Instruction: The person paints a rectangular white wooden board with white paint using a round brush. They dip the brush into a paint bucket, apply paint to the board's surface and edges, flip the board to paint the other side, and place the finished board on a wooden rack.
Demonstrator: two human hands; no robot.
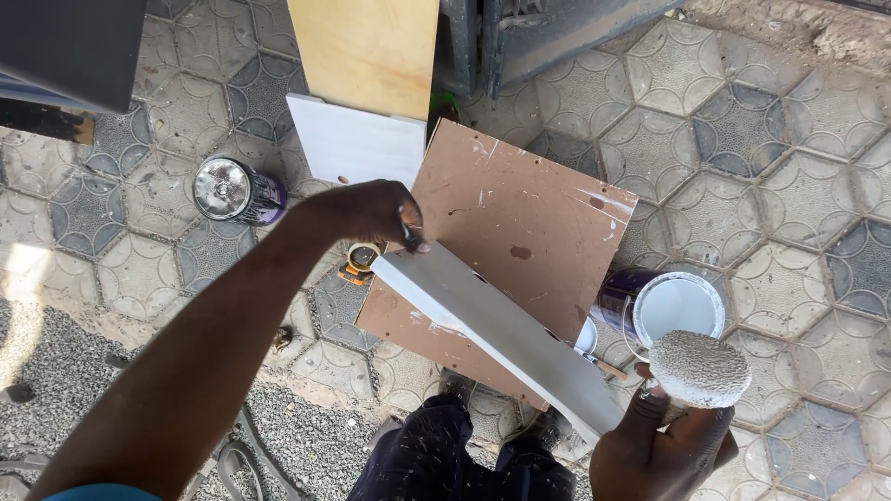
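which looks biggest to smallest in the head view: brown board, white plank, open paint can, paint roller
1. brown board
2. white plank, held by the left hand
3. open paint can and paint roller in the right hand: alike; the roller is nearer the camera, so unranked.

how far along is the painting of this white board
Done, by the look of it: the long board shows an even white top face, and another white panel leans behind it. In hand: the left hand steadies the board's far end over the brown sheet, and the right hand has a grip on a paint-loaded roller beside the open paint can. Left: the bare plywood panel; the board's underside is hidden.
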